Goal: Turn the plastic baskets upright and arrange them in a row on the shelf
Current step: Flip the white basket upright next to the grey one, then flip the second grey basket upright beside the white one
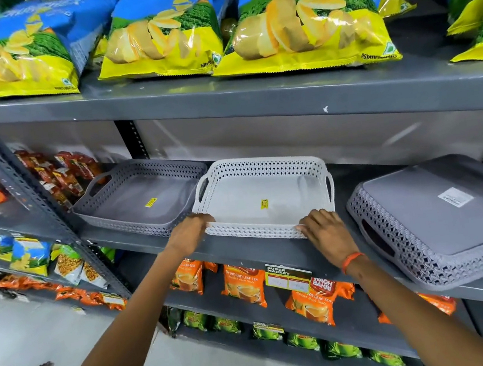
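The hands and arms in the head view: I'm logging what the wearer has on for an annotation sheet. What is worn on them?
Both forearms are bare, with no sleeves reaching into view and no gloves. The right hand has a thin orange band around its wrist. The left hand and its wrist carry nothing visible: no watch, band or ring can be made out.

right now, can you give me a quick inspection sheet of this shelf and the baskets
surface: grey metal shelf, middle tier
job's things: grey basket upright at left; white basket upright beside it; second grey basket upside down at right, overhanging the shelf edge
clutter: nothing seen on this tier
hands: left hand and right hand grip the white basket's front rim
cables: nothing seen
surroundings: chip bags above, tea packets below, snack packs on the left rack
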Demonstrator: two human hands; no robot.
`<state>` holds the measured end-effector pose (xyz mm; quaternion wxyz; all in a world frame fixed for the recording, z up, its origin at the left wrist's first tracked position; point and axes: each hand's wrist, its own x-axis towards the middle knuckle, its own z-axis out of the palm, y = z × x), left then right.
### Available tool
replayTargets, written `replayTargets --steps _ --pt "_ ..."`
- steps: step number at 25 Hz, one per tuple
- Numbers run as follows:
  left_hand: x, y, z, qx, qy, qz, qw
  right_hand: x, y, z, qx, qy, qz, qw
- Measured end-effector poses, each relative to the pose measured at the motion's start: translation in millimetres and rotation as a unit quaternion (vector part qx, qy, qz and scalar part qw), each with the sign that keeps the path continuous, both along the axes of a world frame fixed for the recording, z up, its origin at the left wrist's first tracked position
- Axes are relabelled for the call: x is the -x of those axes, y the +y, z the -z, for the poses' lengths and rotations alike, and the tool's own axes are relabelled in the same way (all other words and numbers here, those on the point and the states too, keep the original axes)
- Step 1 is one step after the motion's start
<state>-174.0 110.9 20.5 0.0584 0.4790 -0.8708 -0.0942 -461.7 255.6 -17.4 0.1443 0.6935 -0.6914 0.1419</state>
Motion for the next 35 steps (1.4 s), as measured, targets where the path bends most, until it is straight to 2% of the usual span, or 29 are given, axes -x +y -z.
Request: replayTargets --steps 14,21,23,25,29,33,35 --pt "-23.4 -2.1 6.3 0.029 0.018 0.045 0.998 -29.6 15.5 7.0 0.036 0.027 0.024 0.999" --pt "-23.8 -4.8 8.1 0.006 0.000 0.026 1.000 -23.9 10.4 9.1 0.029 0.027 0.018 0.999" --pt "-15.9 0.9 -0.1 0.007 -0.028 0.039 0.999 -25.3 13.6 4.6 0.029 0.009 0.017 0.999" --pt "8.0 14.3 -12.9 0.024 -0.044 0.083 0.995 -25.2 15.7 -4.4 0.035 -0.024 0.016 0.999" --pt "88.9 53.1 -34.7 0.074 -0.010 0.172 0.982 -12.6 18.0 -36.2 0.088 -0.075 0.052 0.992" --pt "165.8 90.8 -35.1 0.090 0.021 0.211 0.973 30.3 42.2 -64.6 0.137 -0.104 0.084 0.981" --pt "198.3 112.4 -26.0 0.068 0.032 0.221 0.972 60.8 65.3 -71.7 0.154 -0.121 0.105 0.975"
